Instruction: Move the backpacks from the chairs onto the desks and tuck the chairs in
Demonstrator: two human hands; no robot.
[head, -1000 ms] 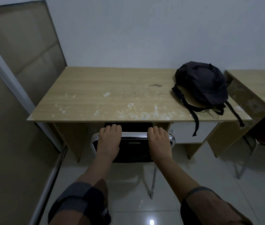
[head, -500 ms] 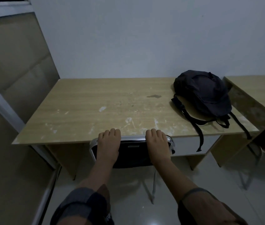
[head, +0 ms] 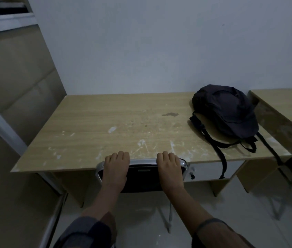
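The chair [head: 142, 173] was held at its top rail by the curled fingers of the left hand [head: 116, 170] and right hand [head: 169, 170], hard against the tabletop [head: 123, 126] bearing the backpack [head: 225, 111], where knuckles could be pinched if pushed further.

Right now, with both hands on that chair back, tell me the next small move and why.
Probably let go of the chair and turn toward the second desk on the right. The left hand and right hand grip the backrest's top rail, which already meets the desk edge, and the backpack lies on that desk, so this station looks done.
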